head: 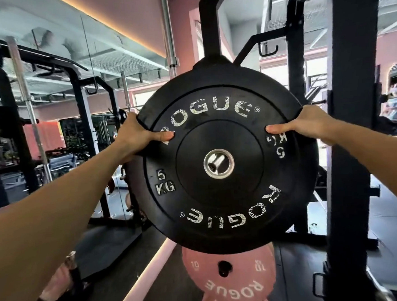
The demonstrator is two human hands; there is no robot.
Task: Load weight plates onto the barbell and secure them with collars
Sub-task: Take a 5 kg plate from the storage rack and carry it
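Head view: a person's two bare arms reach forward and hold a black plate upright inside a gym.
Plate: the black plate (219, 163) faces the camera at chest height, marked "ROGUE" at top and bottom and "5 KG" at left and right in worn white letters.
Centre hole: a metal ring lines the hole, and the end of a steel bar (217, 162) shows inside it; whether the plate rests on the bar or is only lined up with it cannot be told.
Left hand: the left hand (136, 137) clamps the plate's upper left edge, thumb flat across the face by the "R", fingers curled out of sight behind the rim.
Right hand: the right hand (308, 126) grips the upper right edge the same way, thumb pressed on the face above the sideways "5 KG", fingers hidden behind.
Behind the plate: a second black disc's rim shows just past the right and lower edges.
Below: a pink plate (229, 275) marked "10" and "ROGUE" hangs on a peg, with another pink plate beneath it.
Frame: a black rack post (354, 139) stands to the right, just beside the right wrist.
Background: more black racks, an upright steel bar (25, 96) at left, pink walls and a lit ceiling strip.
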